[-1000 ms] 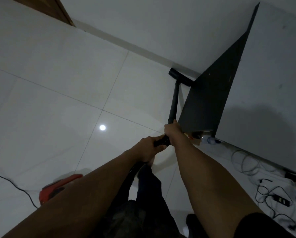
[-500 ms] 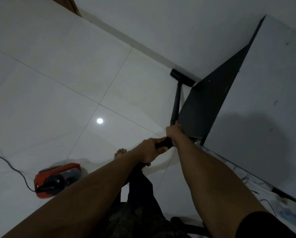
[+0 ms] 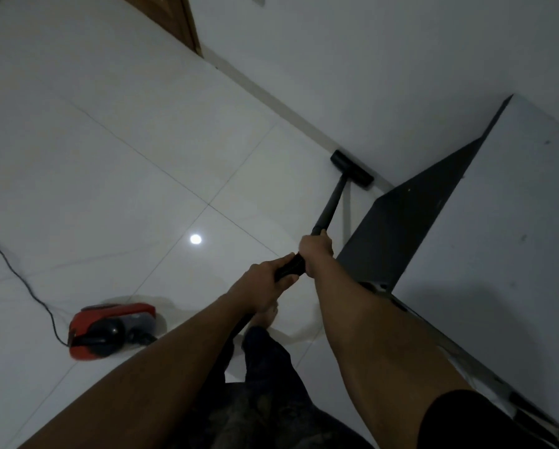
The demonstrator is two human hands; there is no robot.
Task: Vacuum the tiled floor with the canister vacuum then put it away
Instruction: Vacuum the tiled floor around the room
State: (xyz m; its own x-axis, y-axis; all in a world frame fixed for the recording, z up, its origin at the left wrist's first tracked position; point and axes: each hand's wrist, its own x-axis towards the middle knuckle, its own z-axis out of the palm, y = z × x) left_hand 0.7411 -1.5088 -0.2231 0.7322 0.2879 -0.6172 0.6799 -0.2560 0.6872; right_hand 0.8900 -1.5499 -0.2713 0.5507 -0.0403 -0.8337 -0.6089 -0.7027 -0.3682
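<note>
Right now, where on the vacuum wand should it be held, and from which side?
At its near, upper end, from above: the wand slants away down to the floor head at the wall, so only that end is in reach. The right hand grips it ahead of the left hand.

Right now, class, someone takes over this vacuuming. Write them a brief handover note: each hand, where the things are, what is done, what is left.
Hands: left hand and right hand both grip the wand, right higher up.
Things: floor head on the tiled floor by the wall, beside the dark cabinet; red canister to the left, cord trailing away.
Done: vacuuming under way; covered area cannot be told.
Left: finish the floor, put the vacuum away.
</note>
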